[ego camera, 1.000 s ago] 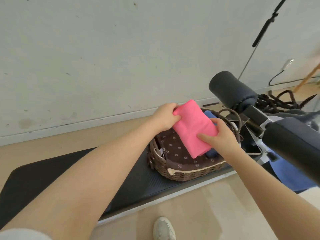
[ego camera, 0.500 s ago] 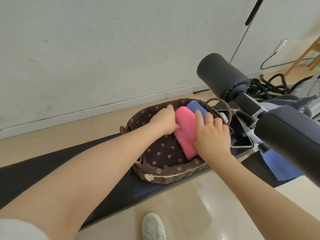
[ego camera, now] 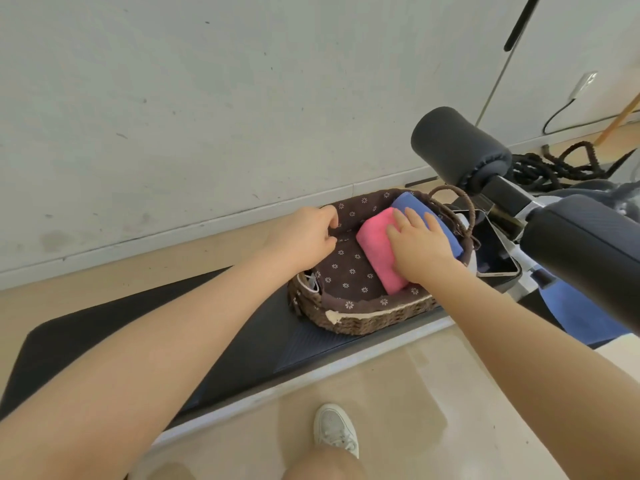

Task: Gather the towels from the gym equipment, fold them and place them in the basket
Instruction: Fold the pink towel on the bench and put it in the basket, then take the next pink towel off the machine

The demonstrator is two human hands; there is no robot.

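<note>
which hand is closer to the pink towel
Right. The right hand lies flat on the pink towel in the basket; the left hand hangs apart from it, above the liner.

No text, label or number is readable; the tablet (ego camera: 491, 251) screen appears dark.

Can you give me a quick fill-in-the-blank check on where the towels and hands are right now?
1. The pink towel lies inside the ____.
2. The towel between the pink one and the basket's handle is ____.
3. The hand pressing flat on the pink towel is the ____ one.
4. The left hand touches ____ of the two towels.

Missing words: basket; blue; right; neither
</note>
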